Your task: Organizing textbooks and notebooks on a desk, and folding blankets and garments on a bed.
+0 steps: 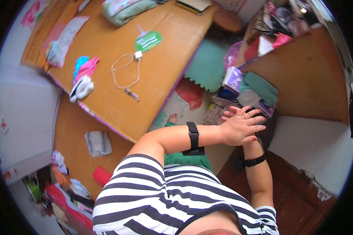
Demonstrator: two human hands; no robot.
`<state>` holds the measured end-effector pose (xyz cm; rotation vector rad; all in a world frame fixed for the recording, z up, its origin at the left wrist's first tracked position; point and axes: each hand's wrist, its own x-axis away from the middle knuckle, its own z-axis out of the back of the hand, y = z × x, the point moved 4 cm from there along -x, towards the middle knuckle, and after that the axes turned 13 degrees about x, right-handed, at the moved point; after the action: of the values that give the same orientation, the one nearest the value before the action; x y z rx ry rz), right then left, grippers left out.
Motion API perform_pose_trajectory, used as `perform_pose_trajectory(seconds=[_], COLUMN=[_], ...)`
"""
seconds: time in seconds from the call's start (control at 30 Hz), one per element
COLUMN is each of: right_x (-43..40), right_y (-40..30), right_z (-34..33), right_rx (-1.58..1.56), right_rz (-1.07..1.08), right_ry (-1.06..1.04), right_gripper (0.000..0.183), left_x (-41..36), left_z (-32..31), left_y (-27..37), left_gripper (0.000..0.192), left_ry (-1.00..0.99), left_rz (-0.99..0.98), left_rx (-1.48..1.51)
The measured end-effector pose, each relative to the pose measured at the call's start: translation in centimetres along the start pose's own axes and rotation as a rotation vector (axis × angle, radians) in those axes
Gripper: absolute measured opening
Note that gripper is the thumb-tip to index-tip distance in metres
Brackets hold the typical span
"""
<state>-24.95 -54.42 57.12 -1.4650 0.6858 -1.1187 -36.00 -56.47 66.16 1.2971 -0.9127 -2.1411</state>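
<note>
My left hand (241,127) lies across my right hand (230,112), palm down with its fingers spread. Most of my right hand is hidden beneath; only some fingertips and the wrist show. I see nothing held in either hand. A black strap (193,135) circles my left forearm, with a dark flat device (194,151) under it. Another black strap (255,160) is on my right forearm. Just beyond the hands are a folded green cloth (261,88), a purple-and-white tissue pack (233,78) and a greyish-brown fluffy cloth (213,115).
A wooden platform (156,79) bears a white charger cable (113,73), a green hand fan (148,41) and crumpled clothes (86,69). Green foam mats (207,64) and a red plastic bag (191,92) lie on the floor. A wooden panel (306,79) stands at the right, near a dark red door (291,191).
</note>
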Motion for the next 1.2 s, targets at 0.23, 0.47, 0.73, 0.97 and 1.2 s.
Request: perform_pose_trajectory(seconds=[0.23, 0.47, 0.73, 0.97, 1.2], right_x=[-0.1, -2.8, -5.2, -7.5, -10.4], right_y=[-0.2, 2.7, 7.1, 11.3, 14.6], right_z=[-8.0, -17.6, -30.0, -36.7, -41.5], right_rx=[0.535, 0.844, 1.021, 1.048, 0.819], right_rz=[-0.242, -0.217, 0.019, 0.068, 0.034], right_ry=[-0.46, -0.623, -0.786, -0.829, -0.766], right_gripper=[0.03, 0.031, 0.031, 0.033, 0.031], left_x=[14.1, 32.1, 47.0, 49.6, 51.7], left_z=[3.7, 9.4, 15.5, 27.8, 33.9], left_y=[-8.8, -11.2, -14.3, -23.3, -29.7], left_gripper=[0.049, 0.053, 0.051, 0.053, 0.036], left_ry=[0.211, 0.247, 0.573, 0.722, 0.327], left_rz=[0.818, 1.26, 1.441, 1.396, 1.497], left_rx=[0.016, 0.204, 0.307, -0.013, -0.725])
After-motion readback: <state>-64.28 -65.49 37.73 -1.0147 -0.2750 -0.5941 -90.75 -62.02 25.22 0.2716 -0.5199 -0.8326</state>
